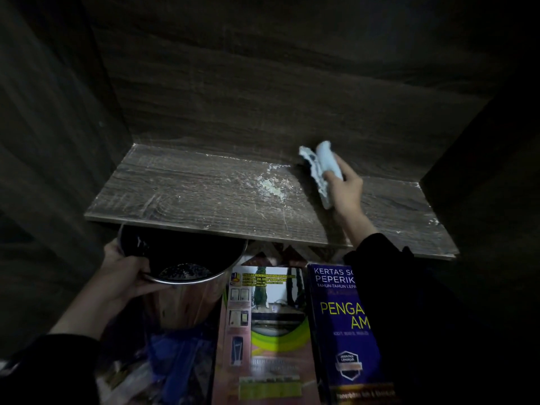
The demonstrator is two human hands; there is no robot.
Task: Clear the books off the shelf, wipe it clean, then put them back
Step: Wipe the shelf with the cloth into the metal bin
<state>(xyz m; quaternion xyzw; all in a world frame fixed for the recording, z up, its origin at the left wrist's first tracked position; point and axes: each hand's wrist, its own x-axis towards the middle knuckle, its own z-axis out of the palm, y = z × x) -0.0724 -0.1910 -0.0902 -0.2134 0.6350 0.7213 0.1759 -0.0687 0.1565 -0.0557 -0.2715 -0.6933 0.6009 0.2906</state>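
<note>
Two books [271,331] lie below the shelf [204,194]; right hand [346,188] grips cloth [324,165] there, left hand [125,276] grips bin [187,305].

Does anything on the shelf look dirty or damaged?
Yes. A whitish, crumbly patch lies near the middle of the shelf, with pale specks along the back edge. The right hand holds the cloth beside it; it looks not yet wiped.

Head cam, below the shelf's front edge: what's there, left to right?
In order: left hand gripping the rim → metal bucket → pink-and-green book → blue book → right sleeve. Up on the shelf, the right hand holds the cloth.
</note>
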